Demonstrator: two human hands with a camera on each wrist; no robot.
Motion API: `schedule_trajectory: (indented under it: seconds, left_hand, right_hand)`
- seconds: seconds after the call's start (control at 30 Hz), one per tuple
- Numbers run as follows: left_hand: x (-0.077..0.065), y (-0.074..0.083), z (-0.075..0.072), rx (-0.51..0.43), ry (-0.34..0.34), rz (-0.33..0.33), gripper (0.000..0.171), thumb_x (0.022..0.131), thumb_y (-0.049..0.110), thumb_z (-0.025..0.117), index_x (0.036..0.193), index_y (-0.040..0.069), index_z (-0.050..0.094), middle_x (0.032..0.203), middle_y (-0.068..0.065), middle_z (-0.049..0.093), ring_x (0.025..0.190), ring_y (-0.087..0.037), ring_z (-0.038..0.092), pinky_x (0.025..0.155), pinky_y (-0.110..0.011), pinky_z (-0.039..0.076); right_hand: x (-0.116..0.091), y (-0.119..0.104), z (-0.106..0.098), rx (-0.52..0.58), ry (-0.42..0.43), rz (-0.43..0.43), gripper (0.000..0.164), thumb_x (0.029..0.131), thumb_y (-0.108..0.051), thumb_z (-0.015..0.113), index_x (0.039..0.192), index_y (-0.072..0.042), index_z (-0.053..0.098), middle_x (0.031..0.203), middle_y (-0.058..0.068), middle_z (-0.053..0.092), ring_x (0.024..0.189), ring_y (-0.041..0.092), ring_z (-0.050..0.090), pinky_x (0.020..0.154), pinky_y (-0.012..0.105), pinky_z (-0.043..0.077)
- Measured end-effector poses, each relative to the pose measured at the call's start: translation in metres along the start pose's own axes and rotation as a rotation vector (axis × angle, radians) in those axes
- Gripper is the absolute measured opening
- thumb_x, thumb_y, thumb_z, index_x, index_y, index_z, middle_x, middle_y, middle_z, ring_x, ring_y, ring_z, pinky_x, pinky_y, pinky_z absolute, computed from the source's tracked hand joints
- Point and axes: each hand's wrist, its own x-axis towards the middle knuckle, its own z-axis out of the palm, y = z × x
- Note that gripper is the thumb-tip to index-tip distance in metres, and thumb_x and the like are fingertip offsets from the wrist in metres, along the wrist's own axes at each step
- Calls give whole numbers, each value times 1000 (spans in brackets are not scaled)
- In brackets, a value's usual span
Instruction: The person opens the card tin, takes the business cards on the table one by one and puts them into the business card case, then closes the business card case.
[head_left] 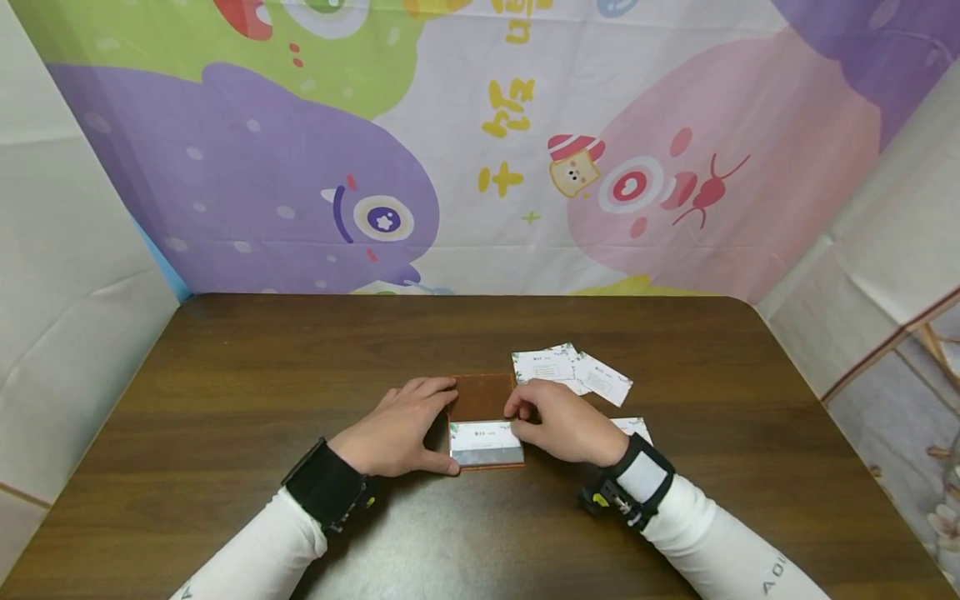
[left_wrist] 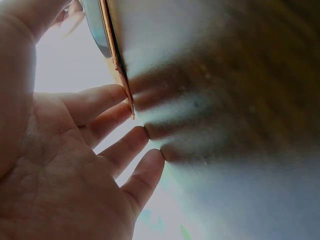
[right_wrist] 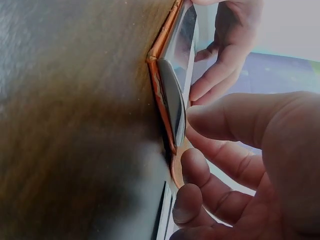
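Note:
A brown card holder point(head_left: 483, 398) lies unfolded on the table, its lid turned back. White business cards point(head_left: 480, 434) with green leaf corners sit in its grey-edged front pocket. My left hand point(head_left: 401, 429) braces the holder's left side, thumb near the front corner and fingers spread along the edge; the left wrist view shows their tips touching the holder and tabletop. At the opposite end, my right hand point(head_left: 566, 421) has thumb and index finger meeting at the cards' upper right corner, the other fingers curled. In the right wrist view the thumb point(right_wrist: 220, 117) touches the card edge.
Several loose business cards point(head_left: 551, 365) lie overlapping behind the right hand. Another card point(head_left: 633, 428) is partly covered by the right wrist. The brown wooden table point(head_left: 300, 350) ends at a cartoon-printed curtain point(head_left: 480, 250) along the back.

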Motion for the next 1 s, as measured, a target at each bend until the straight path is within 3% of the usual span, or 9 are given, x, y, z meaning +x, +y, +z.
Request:
schedule_trajectory:
  seconds: [0.6, 0.83, 1.0]
  left_hand:
    - [-1, 0, -1, -2, 10, 17, 100, 77, 63, 75, 150, 3, 43, 158, -8, 32, 142, -30, 29, 108, -55, 29]
    - [-1, -1, 0, 5, 7, 17, 100, 77, 63, 75, 151, 3, 43, 159, -8, 32, 143, -30, 28, 108, -55, 28]
    - [-1, -1, 0, 4, 6, 14, 99, 77, 62, 75, 151, 4, 43, 159, -8, 31, 143, -30, 28, 109, -55, 28]
  right_hand:
    - [1, 8, -20, 13, 21, 35, 17, 89, -17, 71, 105, -14, 67, 89, -9, 59, 82, 15, 56, 72, 31, 47]
    - [4, 14, -30, 12, 37, 58, 22, 86, -15, 73, 106, -10, 66, 90, -1, 62, 78, 16, 56, 69, 31, 47]
    - [7, 20, -37, -6, 41, 98, 24, 86, -16, 74, 108, -9, 66, 93, 1, 62, 83, 20, 56, 71, 32, 47]
